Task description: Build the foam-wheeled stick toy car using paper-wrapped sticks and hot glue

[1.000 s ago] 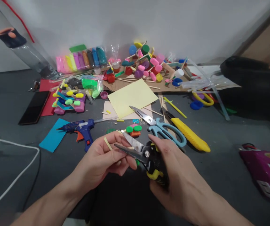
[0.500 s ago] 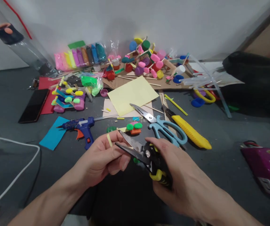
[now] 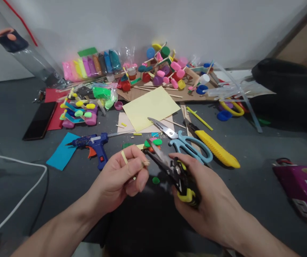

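Observation:
My left hand (image 3: 124, 171) is closed in a pinch on a narrow pale yellow strip (image 3: 124, 157), whose end sticks up between the fingers. A small light tip, perhaps of wood, shows at the thumb; its kind is unclear. My right hand (image 3: 204, 189) grips black-and-yellow snips (image 3: 179, 173), with the blades parted, slightly blurred, and just right of my left fingertips. Behind the blades lies a small piece with green ovals (image 3: 157, 142) and orange and pink parts. A green disc (image 3: 156, 180) sits on the table below the blades.
A blue glue gun (image 3: 96, 142) rests on the left. Blue-handled scissors (image 3: 193, 147) and a yellow utility knife (image 3: 217, 150) lie to the right. Behind them are a yellow sheet (image 3: 152, 109) and a pile of colourful small models (image 3: 166, 67). A purple device (image 3: 298, 189) stands far right.
The snips have moved right, away from my left fingers, and their blades no longer overlap them. A small light tip now shows at my left thumb. My left hand stays nearly in place.

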The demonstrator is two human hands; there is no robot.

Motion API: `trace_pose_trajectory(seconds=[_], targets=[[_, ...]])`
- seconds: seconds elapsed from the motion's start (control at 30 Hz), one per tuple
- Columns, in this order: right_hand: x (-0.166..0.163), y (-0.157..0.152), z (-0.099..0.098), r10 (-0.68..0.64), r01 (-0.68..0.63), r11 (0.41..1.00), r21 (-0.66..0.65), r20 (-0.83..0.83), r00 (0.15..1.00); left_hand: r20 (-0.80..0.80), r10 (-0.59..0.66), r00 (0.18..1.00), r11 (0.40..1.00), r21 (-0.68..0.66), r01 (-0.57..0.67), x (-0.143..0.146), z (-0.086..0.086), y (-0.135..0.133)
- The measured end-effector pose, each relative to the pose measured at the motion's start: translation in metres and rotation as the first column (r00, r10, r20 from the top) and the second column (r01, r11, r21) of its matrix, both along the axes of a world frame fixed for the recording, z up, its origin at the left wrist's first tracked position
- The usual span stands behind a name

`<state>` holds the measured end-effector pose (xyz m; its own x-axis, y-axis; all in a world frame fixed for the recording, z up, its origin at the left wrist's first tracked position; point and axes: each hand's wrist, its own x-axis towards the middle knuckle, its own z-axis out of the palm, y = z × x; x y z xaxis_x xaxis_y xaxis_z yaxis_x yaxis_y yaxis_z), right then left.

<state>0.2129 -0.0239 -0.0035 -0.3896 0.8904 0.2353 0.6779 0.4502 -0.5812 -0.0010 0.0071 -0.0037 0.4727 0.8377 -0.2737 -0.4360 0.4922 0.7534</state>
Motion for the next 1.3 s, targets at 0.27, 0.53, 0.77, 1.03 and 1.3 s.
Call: trace_pose_trajectory(seconds=[0.27, 0.53, 0.77, 1.03, 1.3], targets=[[-0.0004, -0.0022, -0.0019, 0.045, -0.043, 0.998, -0.046, 0.045, 0.998, 0.057, 0.012, 0.998, 1.000, -0.001, -0.012, 0.0016, -0.0017, -0.0011], [-0.0018, -0.0043, -0.0013, 0.046, -0.044, 0.999, -0.017, 0.118, 0.992, 0.055, 0.021, 0.998, 0.999, 0.023, -0.023, 0.0037, -0.0060, -0.0012], [-0.0043, -0.0041, -0.0024, -0.001, -0.013, 0.997, 0.071, 0.191, 0.982, 0.043, 0.008, 0.999, 1.000, -0.002, -0.008, 0.0060, -0.0054, -0.0011], [-0.0052, -0.0037, -0.0045, -0.017, 0.001, 0.995, 0.096, 0.167, 0.986, 0.039, -0.008, 0.999, 1.000, -0.008, 0.008, 0.0054, -0.0040, -0.0003], [-0.0025, -0.0029, -0.0013, -0.042, 0.042, 0.998, -0.037, 0.007, 0.999, 0.048, 0.039, 0.998, 0.999, -0.038, -0.037, 0.0024, -0.0007, 0.0038]])
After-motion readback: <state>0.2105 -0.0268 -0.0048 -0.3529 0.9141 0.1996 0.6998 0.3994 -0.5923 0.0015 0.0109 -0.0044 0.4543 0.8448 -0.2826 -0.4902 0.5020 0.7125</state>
